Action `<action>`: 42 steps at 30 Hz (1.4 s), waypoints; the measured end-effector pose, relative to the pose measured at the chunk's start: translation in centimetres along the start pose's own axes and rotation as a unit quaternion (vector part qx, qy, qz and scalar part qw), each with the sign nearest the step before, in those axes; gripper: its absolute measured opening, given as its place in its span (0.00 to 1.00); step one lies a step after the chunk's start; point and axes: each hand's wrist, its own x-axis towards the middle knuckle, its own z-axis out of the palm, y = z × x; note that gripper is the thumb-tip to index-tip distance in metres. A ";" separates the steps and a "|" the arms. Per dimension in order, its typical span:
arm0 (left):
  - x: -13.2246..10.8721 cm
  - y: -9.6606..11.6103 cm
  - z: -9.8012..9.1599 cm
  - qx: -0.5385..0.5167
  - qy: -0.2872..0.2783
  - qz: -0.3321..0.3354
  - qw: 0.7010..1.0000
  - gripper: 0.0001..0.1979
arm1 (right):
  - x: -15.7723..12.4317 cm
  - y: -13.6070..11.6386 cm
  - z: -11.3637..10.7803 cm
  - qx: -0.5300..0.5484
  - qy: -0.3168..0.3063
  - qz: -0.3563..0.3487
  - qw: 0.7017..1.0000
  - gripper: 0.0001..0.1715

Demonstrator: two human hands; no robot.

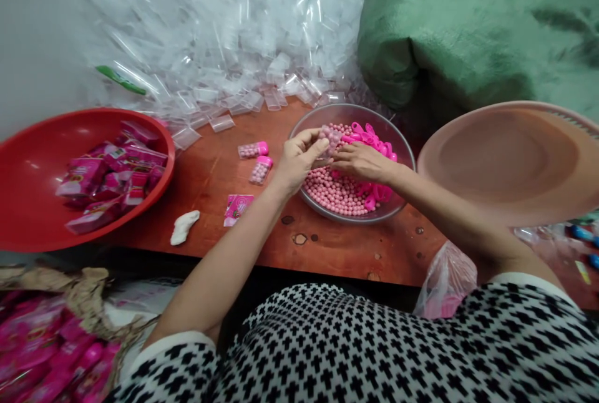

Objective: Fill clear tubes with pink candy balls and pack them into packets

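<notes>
My left hand (302,160) is closed on a small clear plastic tube (331,136) with pink balls in it, above the left side of a grey bowl (355,221). My right hand (362,163) is over the bowl beside the tube, its fingers bent together; whatever they hold is hidden. Small pink balls (334,194) fill much of the bowl, and bright pink plastic caps (369,136) lie heaped on its right side. Left of the bowl, two filled tubes with pink caps (261,170) lie near a flat pink packet (238,208).
Loose clear tubes (224,35) are piled high at the back. A red basin (161,200) of pink packets stands left, near a crumpled white piece (185,227). At right are a green sack (468,29), a pinkish basin (505,153) and a plastic bag (447,275).
</notes>
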 end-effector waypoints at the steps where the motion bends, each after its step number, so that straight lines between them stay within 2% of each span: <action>1: 0.0 -0.2 0.0 0.003 -0.006 0.001 1.000 0.19 | -0.3 0.1 -0.2 0.046 0.048 0.043 0.997 0.11; 2: 0.0 -0.3 0.0 0.011 -0.012 0.005 1.000 0.19 | -0.6 0.1 -0.6 0.109 0.112 0.096 0.983 0.11; 4: 0.1 -0.6 0.0 0.051 -0.021 0.021 0.998 0.19 | -1.1 -0.5 -1.8 0.237 0.231 0.183 0.926 0.15; 5: 0.1 -0.7 0.1 0.078 -0.022 0.031 0.996 0.18 | -1.2 -1.0 -2.5 0.292 0.268 0.204 0.895 0.18; 6: 0.0 -0.8 0.1 0.105 -0.020 0.042 0.993 0.17 | -1.2 -1.6 -3.2 0.335 0.284 0.212 0.873 0.21; 8: -0.1 -0.8 0.2 0.150 -0.014 0.058 0.987 0.16 | -1.0 -2.9 -4.4 0.373 0.276 0.210 0.861 0.26; 11: -0.4 -0.6 0.3 0.187 -0.012 0.068 0.980 0.16 | -0.5 -4.3 -5.3 0.330 0.243 0.204 0.889 0.27; 16: -0.8 -0.4 0.3 0.207 -0.005 0.106 0.972 0.14 | -0.5 -4.5 -5.3 0.259 0.191 0.190 0.928 0.23; 22: -1.5 -0.8 0.5 0.237 0.014 0.133 0.962 0.11 | -0.7 -5.3 -5.3 0.136 0.162 0.152 0.966 0.14; 25: -2.0 -0.5 0.5 0.269 0.011 0.132 0.954 0.09 | -0.7 -5.4 -5.0 0.097 0.142 0.124 0.977 0.10; 30: -1.6 -0.2 0.3 0.231 0.008 0.108 0.967 0.11 | -0.1 -5.0 -5.0 0.125 0.161 0.139 0.969 0.14; 33: -0.8 -0.4 0.1 0.133 0.019 0.083 0.987 0.14 | -0.1 -5.3 -5.2 0.265 0.214 0.183 0.922 0.20; 36: -0.4 -0.5 0.0 0.022 0.032 0.059 0.998 0.20 | -0.6 -5.6 -4.7 0.433 0.258 0.212 0.837 0.33; 38: -0.4 -0.5 0.0 -0.010 0.030 0.037 0.999 0.22 | -0.9 -5.4 -4.3 0.487 0.282 0.235 0.792 0.37; 40: -0.5 -0.4 0.2 0.000 0.030 0.031 0.999 0.22 | -1.1 -4.9 -4.0 0.507 0.304 0.256 0.765 0.34; 42: -0.7 -0.2 0.4 0.031 0.031 0.044 0.998 0.20 | -0.7 -4.3 -4.0 0.520 0.302 0.265 0.754 0.33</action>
